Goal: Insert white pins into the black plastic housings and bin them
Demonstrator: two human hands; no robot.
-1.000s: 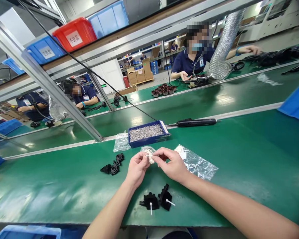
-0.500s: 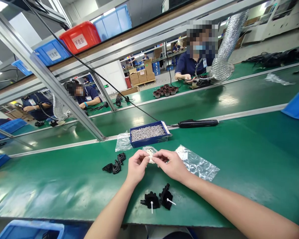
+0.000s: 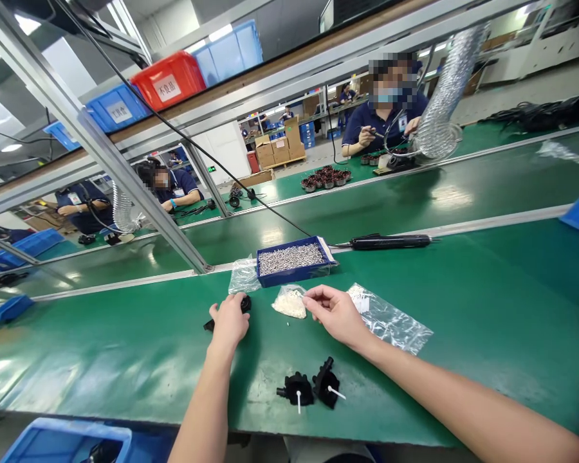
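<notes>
Just beyond the two hands, a small clear bag of white parts (image 3: pixel 289 302) lay on the green table (image 3: pixel 487 308), and behind it stood a shallow blue tray (image 3: pixel 294 265) heaped with short metal pins (image 3: pixel 289 256), with another clear bag (image 3: pixel 244 278) tucked against its left end. The left hand (image 3: pixel 229 321) rested palm down, fingers curled over a cluster of black plastic parts (image 3: pixel 244 303) so that most of the cluster was hidden beneath it; whether it had actually closed on one could not be told. The right hand (image 3: pixel 335 312) hovered just right of the white-parts bag, thumb and forefinger pinched together near the bag's edge, though whatever lay between them was too small to make out. A larger, flatter clear bag (image 3: pixel 390 318) spread out to the right of that hand, partly under the wrist. Nearer the table's front edge sat two black housings (image 3: pixel 313 389), touching each other, each with a white stick poking out. Behind the tray a black electric screwdriver (image 3: pixel 390 242) lay along a metal rail, its cable running up and left. At the bottom left corner a blue bin (image 3: pixel 53 440) showed below the table edge. Across the belt, people in dark blue shirts worked at their own stations, one beside a silver flexible duct (image 3: pixel 444 96).
</notes>
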